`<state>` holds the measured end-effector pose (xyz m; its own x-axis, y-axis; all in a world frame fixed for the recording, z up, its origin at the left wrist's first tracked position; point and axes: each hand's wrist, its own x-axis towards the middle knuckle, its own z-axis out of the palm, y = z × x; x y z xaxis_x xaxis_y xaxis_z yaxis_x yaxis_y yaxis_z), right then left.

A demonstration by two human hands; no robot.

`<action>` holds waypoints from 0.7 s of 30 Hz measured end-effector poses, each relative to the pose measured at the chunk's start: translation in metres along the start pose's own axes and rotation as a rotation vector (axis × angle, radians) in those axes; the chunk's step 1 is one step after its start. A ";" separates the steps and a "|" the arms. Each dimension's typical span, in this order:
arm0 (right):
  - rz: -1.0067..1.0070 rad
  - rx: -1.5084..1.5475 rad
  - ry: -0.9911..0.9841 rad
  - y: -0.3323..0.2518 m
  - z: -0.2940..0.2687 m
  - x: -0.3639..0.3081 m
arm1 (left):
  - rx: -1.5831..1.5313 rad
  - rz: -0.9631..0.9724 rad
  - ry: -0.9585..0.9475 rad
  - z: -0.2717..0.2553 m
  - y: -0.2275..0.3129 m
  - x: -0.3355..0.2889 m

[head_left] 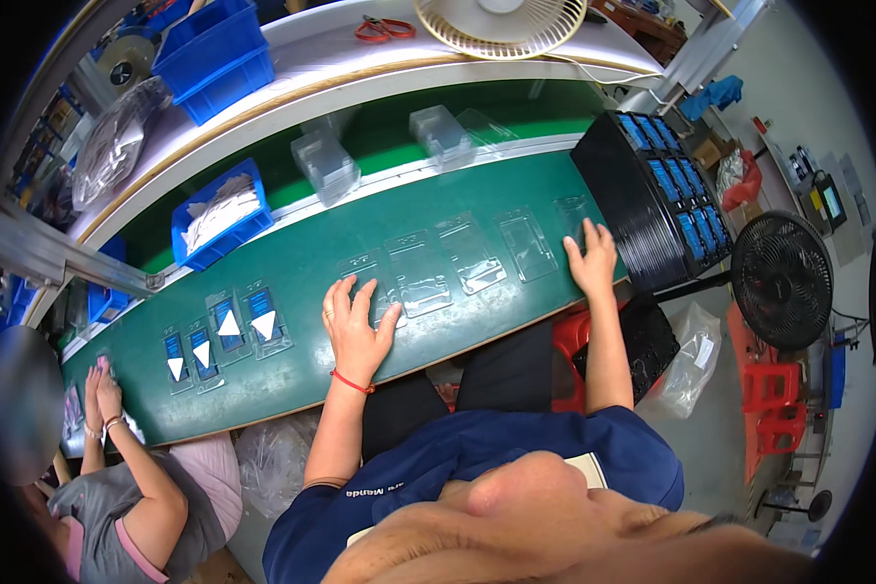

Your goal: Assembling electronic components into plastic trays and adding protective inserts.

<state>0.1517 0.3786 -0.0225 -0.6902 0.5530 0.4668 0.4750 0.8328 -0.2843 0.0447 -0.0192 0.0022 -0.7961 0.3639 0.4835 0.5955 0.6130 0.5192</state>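
Note:
My left hand rests with spread fingers over a clear plastic blister shell on the green worktop. At the right end of the row, my right hand lies with fingers apart on the near edge of another clear blister shell; whether it touches the tabletop as well I cannot tell. Between my hands lie three more clear shells: one beside my left hand, a middle one and one nearer my right hand. Left of my left hand, several filled packs hold dark blue items under white triangular pieces.
A black rack with blue-faced items stands at the right end. Behind the row are stacked clear shells and a blue bin of pale pieces. A co-worker's hands are at the far left. A black fan stands right.

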 end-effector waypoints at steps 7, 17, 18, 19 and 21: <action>-0.095 0.090 -0.064 -0.065 -0.001 -0.020 | -0.026 -0.050 -0.026 0.003 -0.004 -0.002; 0.024 0.346 0.098 -0.072 -0.011 -0.008 | -0.040 -0.042 -0.045 0.003 -0.006 -0.004; 0.055 0.340 0.069 -0.071 -0.014 -0.006 | -0.040 -0.044 -0.042 0.002 -0.007 -0.005; 0.088 0.332 0.043 -0.069 -0.016 -0.004 | -0.042 -0.042 -0.040 0.002 -0.007 -0.004; 0.074 0.353 0.064 -0.062 -0.017 -0.001 | -0.051 -0.042 -0.043 0.002 -0.006 -0.004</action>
<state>0.1321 0.3256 0.0090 -0.6198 0.6188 0.4826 0.2967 0.7541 -0.5859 0.0442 -0.0231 -0.0040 -0.8238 0.3694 0.4300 0.5653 0.5925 0.5739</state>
